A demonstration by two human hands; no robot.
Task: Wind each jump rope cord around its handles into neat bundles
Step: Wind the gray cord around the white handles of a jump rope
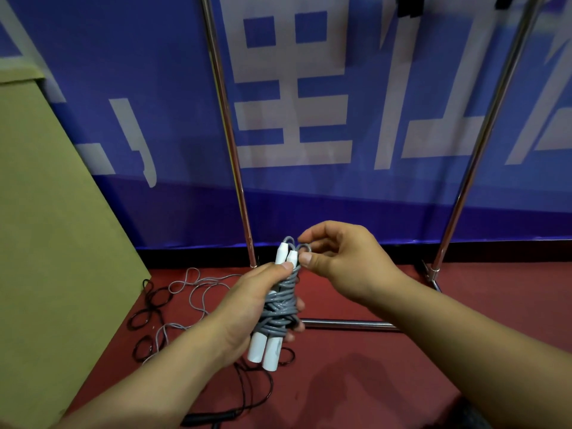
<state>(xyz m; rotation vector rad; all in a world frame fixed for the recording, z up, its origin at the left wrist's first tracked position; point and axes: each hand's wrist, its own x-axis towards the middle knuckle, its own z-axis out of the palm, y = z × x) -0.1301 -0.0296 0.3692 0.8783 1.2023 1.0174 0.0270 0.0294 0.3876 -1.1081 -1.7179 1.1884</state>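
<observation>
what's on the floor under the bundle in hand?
Below the grey-cord bundle gripped by the left hand: red floor, a loose black rope and a loose grey rope, unwound. The forearms and bundle cover parts of both.

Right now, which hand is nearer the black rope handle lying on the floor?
Left. The left hand, holding the wound gray rope, is above the black handle; the right hand is higher and farther right.

head-worn view, forward-down — close over hands [309, 283]
</observation>
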